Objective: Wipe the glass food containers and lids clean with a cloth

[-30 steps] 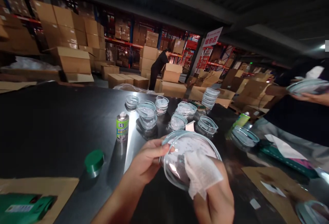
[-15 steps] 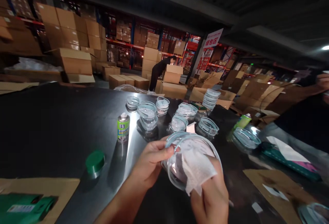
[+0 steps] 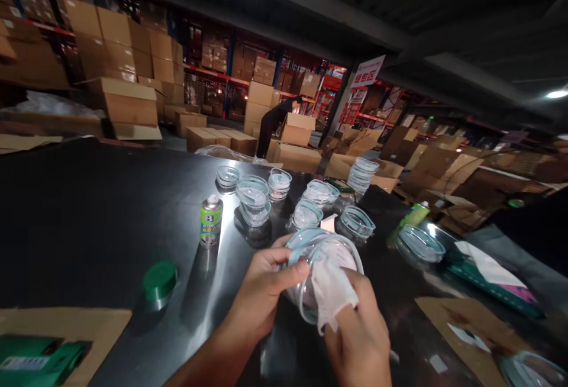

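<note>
My left hand (image 3: 266, 283) is closed on the rim of a clear round container (image 3: 306, 238) with a pale blue edge, thumb on the near side. The container is tilted towards me above the dark table. In my right hand (image 3: 361, 328) is a white wipe (image 3: 331, 292), pressed against the container's inside; its fingertips are partly hidden. Beyond my hands stand several similar clear containers, among them a stacked pair (image 3: 254, 200) and a single one (image 3: 357, 222). A green spray can (image 3: 211, 221) stands upright to the left.
Nearer on the left are a green round object (image 3: 160, 279) and a green tool-like item (image 3: 38, 354) on cardboard. To the right lie another can (image 3: 416, 214), a container (image 3: 420, 244) and white paper (image 3: 490, 265). A person (image 3: 273, 123) bends over boxes beyond the table.
The container has turned and tilted slightly in my left hand. My right hand has shifted a little left with the wipe. At the far right, the other person's arm has dropped from sight.
</note>
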Tool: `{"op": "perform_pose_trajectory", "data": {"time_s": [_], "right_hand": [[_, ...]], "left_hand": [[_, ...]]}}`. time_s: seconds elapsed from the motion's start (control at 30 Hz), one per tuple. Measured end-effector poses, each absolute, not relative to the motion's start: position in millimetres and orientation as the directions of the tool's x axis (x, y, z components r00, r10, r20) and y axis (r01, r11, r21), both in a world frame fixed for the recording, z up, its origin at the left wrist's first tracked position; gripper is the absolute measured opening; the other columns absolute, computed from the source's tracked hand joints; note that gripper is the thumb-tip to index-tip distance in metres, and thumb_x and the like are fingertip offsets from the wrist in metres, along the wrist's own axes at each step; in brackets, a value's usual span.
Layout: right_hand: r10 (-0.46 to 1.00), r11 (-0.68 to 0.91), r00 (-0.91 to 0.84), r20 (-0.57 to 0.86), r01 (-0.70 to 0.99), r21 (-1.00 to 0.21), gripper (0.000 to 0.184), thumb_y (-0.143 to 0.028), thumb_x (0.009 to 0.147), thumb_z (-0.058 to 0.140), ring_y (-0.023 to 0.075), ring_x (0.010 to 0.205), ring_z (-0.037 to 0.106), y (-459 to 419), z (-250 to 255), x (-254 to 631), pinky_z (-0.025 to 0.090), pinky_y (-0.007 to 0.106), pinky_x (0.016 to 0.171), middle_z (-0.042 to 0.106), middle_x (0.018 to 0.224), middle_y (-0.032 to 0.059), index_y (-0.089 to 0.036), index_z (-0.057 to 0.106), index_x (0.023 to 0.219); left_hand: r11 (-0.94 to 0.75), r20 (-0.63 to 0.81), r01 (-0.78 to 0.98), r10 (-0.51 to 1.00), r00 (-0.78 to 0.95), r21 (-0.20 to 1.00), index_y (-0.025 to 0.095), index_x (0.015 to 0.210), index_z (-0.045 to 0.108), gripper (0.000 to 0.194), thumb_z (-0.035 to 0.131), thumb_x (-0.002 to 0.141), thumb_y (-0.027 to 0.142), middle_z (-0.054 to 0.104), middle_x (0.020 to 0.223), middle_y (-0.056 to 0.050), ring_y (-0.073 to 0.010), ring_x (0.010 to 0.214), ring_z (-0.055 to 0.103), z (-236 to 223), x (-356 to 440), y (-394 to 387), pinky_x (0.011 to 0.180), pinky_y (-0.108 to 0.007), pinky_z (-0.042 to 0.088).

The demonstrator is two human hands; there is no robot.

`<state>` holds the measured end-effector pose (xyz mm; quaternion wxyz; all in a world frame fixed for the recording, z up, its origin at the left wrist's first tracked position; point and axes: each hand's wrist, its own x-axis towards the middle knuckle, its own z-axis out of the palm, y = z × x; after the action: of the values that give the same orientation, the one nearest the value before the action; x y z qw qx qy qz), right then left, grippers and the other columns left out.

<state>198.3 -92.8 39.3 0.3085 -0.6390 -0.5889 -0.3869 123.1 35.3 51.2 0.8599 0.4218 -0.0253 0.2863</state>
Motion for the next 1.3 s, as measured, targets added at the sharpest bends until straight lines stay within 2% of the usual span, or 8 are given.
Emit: {"op": "perform_pose_trajectory", "data": {"time_s": [0.07,0.23,0.37,0.47,0.63,0.77,0.93,1.3], "right_hand": [[0.492,-0.143,0.015,0.870,0.988,0.064,0.019,-0.006,0.081,0.040,0.0180,0.088,0.054,-90.7,35.8,198.2,0.048,0.026,0.069,0.050,0.107,0.0086,-0.020,0.052,0.084],[0.510,-0.131,0.077,0.856,0.991,-0.012,0.023,-0.004,0.082,0.041,0.0141,0.080,0.057,-85.6,26.2,199.4,0.049,0.022,0.066,0.054,0.099,0.0074,-0.018,0.055,0.093],[0.423,-0.217,0.006,0.906,0.972,0.095,0.018,-0.005,0.080,0.041,0.0190,0.089,0.055,-80.1,31.2,199.0,0.050,0.029,0.070,0.051,0.104,0.0098,-0.019,0.048,0.072],[0.426,-0.141,0.039,0.904,0.990,0.024,0.023,-0.002,0.082,0.039,0.0132,0.080,0.056,-76.1,33.2,195.6,0.049,0.022,0.066,0.053,0.096,0.0060,-0.020,0.048,0.071],[0.352,-0.263,0.061,0.934,0.964,0.036,0.021,-0.006,0.083,0.040,0.0177,0.080,0.057,-72.0,28.6,193.3,0.050,0.027,0.065,0.054,0.093,0.0088,-0.019,0.053,0.073],[0.369,-0.261,0.122,0.921,0.965,-0.023,0.025,-0.008,0.086,0.036,0.0140,0.068,0.055,-67.7,23.5,193.8,0.047,0.023,0.057,0.054,0.083,0.0053,-0.020,0.055,0.073],[0.323,-0.360,0.130,0.937,0.933,-0.005,0.026,-0.011,0.086,0.035,0.0170,0.065,0.053,-61.6,20.1,195.1,0.047,0.027,0.055,0.054,0.079,0.0076,-0.019,0.053,0.068],[0.284,-0.328,0.146,0.948,0.943,-0.047,0.026,-0.011,0.083,0.032,0.0154,0.057,0.051,-57.5,13.8,194.1,0.044,0.025,0.048,0.051,0.074,0.0053,-0.021,0.049,0.066]], "left_hand": [[0.489,0.292,-0.512,0.457,0.840,0.707,0.013,0.083,0.076,0.015,0.071,0.073,0.022,0.057,0.123,-0.012,-0.0288,0.111,0.053,50.2,124.1,35.6,0.087,-0.032,0.042],[0.462,0.275,-0.514,0.490,0.827,0.723,0.013,0.082,0.077,0.014,0.071,0.072,0.021,0.057,0.123,-0.010,-0.0257,0.106,0.055,47.6,125.6,36.5,0.083,-0.028,0.042],[0.494,0.268,-0.498,0.464,0.844,0.713,0.014,0.087,0.077,0.016,0.069,0.075,0.021,0.058,0.123,-0.010,-0.0250,0.106,0.057,46.1,128.3,34.8,0.081,-0.027,0.043],[0.493,0.238,-0.483,0.478,0.845,0.724,0.015,0.085,0.077,0.015,0.071,0.073,0.021,0.057,0.125,-0.009,-0.0245,0.106,0.058,44.2,130.3,34.9,0.078,-0.024,0.045],[0.518,0.193,-0.433,0.453,0.870,0.738,0.017,0.090,0.076,0.022,0.075,0.071,0.027,0.058,0.128,-0.008,-0.0252,0.110,0.058,40.1,132.5,35.2,0.085,-0.025,0.046],[0.566,0.105,-0.383,0.461,0.881,0.730,0.018,0.090,0.077,0.032,0.083,0.061,0.030,0.065,0.118,-0.008,-0.0273,0.105,0.061,38.0,134.1,35.5,0.082,-0.027,0.051],[0.582,0.066,-0.361,0.465,0.883,0.728,0.022,0.093,0.076,0.036,0.084,0.059,0.029,0.067,0.116,-0.006,-0.0281,0.105,0.063,37.8,135.3,37.8,0.090,-0.032,0.052],[0.571,0.022,-0.306,0.450,0.893,0.762,0.023,0.092,0.075,0.037,0.084,0.058,0.033,0.062,0.126,-0.002,-0.0310,0.121,0.053,35.8,136.1,38.1,0.096,-0.032,0.049]]}}
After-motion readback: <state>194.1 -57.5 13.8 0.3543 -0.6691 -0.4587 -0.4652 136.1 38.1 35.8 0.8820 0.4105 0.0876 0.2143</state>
